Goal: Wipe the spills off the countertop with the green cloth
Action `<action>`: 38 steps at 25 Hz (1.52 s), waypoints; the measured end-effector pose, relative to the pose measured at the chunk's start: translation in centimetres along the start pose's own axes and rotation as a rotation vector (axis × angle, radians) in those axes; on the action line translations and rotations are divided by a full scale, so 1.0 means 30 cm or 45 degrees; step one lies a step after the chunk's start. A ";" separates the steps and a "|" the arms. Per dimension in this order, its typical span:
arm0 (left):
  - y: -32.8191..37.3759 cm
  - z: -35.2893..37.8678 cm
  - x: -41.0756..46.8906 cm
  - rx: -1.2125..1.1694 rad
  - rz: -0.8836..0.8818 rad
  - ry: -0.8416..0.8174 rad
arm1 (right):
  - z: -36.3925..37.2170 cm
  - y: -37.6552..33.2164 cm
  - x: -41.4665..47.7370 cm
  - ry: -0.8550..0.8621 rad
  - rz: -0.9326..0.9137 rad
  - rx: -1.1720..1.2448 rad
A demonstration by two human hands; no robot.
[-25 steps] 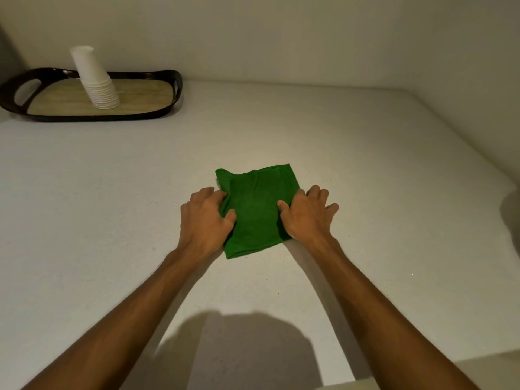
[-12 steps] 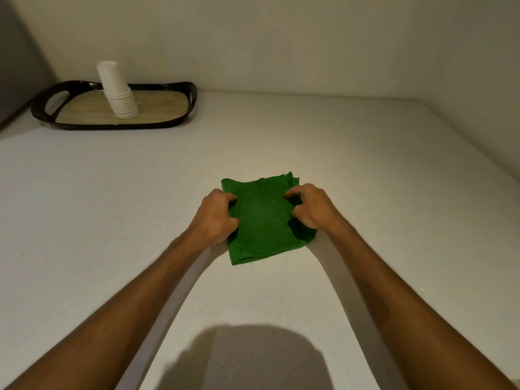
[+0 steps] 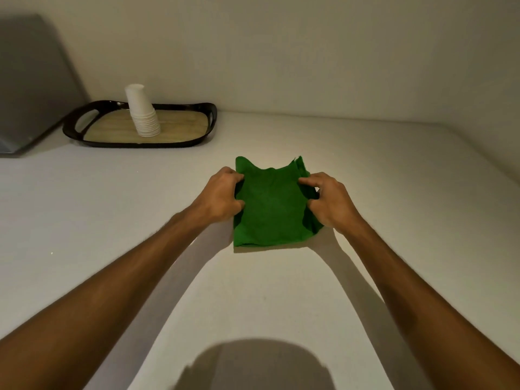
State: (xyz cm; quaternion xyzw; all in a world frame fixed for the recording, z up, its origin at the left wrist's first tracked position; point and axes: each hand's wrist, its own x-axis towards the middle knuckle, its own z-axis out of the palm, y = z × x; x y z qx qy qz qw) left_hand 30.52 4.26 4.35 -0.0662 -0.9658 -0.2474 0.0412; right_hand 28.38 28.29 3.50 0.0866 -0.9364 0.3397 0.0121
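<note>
The left hand [image 3: 218, 197] is closed on the left edge of the green cloth [image 3: 270, 209], with fabric pinched between its thumb and curled fingers. The right hand [image 3: 329, 201] is closed on the right edge in the same manner, and the fabric is bunched under its fingers. The two hands are kept apart, with the width of the cloth between them. The cloth is laid folded on the pale tabletop [image 3: 281, 291], roughly in the middle of the view; its near edge is flat on the surface, while its two far corners are raised into small peaks. Both bare forearms are extended from the lower corners of the view. Well apart, at the far left by the wall, a dark tray [image 3: 140, 143] with a wooden base is seen, and a stack of white cups [image 3: 142, 114] is stood upside down on it. A grey panel [image 3: 31, 85] is leaned at the far left edge.
</note>
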 end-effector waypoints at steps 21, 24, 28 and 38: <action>-0.380 0.056 1.013 0.249 0.031 -0.348 | 0.236 -0.022 1.059 -0.210 0.072 -0.679; -0.441 0.186 1.026 0.370 0.024 -0.389 | 0.343 0.031 1.081 -0.340 -0.034 -0.665; -0.498 0.244 1.058 0.524 0.073 -0.332 | 0.398 0.099 1.111 -0.329 -0.046 -0.698; -0.447 0.190 1.085 0.321 0.062 -0.283 | 0.371 0.059 1.137 -0.260 -0.017 -0.599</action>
